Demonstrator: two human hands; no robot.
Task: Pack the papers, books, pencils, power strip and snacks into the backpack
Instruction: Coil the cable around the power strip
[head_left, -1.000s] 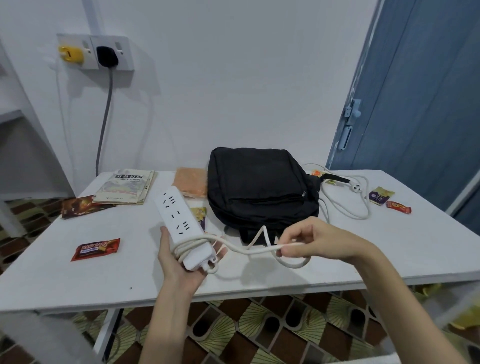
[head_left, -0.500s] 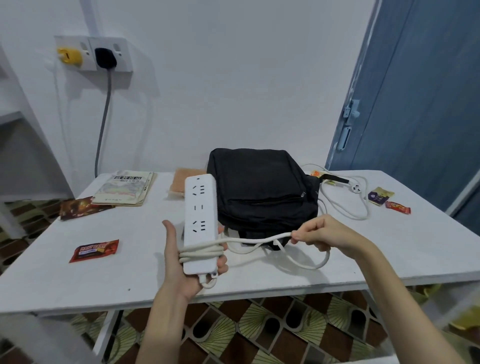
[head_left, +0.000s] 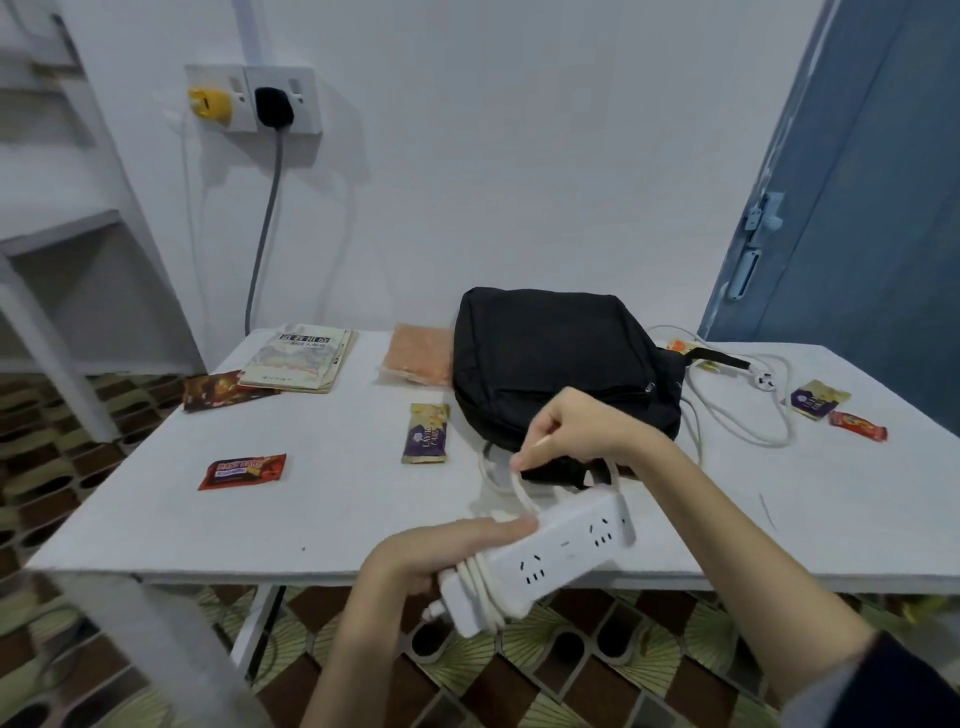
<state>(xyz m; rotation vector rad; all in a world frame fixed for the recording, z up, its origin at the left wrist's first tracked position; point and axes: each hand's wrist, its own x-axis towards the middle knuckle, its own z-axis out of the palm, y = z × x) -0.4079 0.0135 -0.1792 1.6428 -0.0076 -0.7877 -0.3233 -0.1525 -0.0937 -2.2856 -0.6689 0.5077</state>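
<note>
Fingers of the left hand (head_left: 415, 558) curl round the white power strip (head_left: 540, 558), held tilted over the table's (head_left: 311, 519) near edge, cord (head_left: 522, 493) coiled round its lower end. Right hand (head_left: 576, 431) pinches a cord loop just above, before the black backpack (head_left: 550, 358).

White table (head_left: 332, 519) pushed against a plain white wall (head_left: 519, 156), wall socket plate (head_left: 252, 98) upper left with a yellow plug (head_left: 209, 104) and a black plug (head_left: 274, 108), grey cable (head_left: 265, 228) dropping behind the table. Blue door (head_left: 872, 218) at right with a pale latch (head_left: 761, 218); white shelf frame (head_left: 57, 228) at left. Floor (head_left: 571, 670) is brown and green patterned tile; light is even and soft.
</note>
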